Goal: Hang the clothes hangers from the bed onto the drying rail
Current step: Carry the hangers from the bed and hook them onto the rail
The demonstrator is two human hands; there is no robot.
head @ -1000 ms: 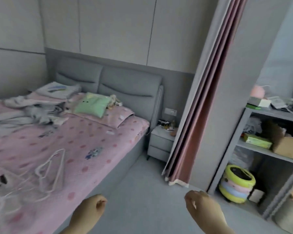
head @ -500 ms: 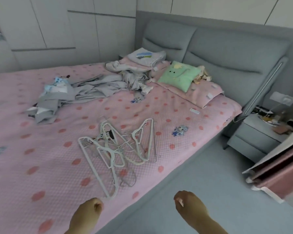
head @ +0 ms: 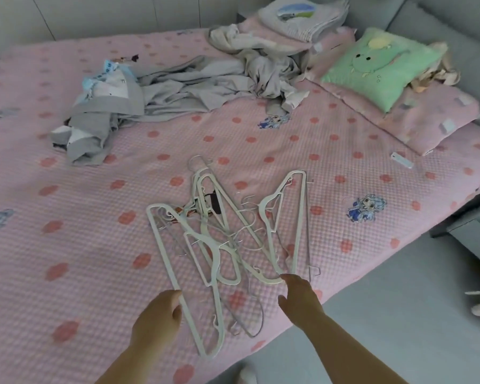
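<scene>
Several white plastic hangers lie tangled in a pile on the pink dotted bed, near its front edge, with a few thin wire hangers among them. My left hand reaches in from below; its loosely bent fingertips touch the long arm of the nearest white hanger. My right hand is spread, forefinger stretched onto the curved end of another hanger and thumb apart. Neither hand has closed round a hanger. The drying rail is out of view.
Crumpled grey clothes lie further back on the bed. A green pillow and folded laundry sit by the headboard. A small white object lies right of the hangers. Grey floor runs along the bed's right side, and a nightstand corner stands there.
The view turned from the curtain and shelves down to the bed, then closed in on the hangers. Both hands moved forward from loose fists over the floor to the pile.
</scene>
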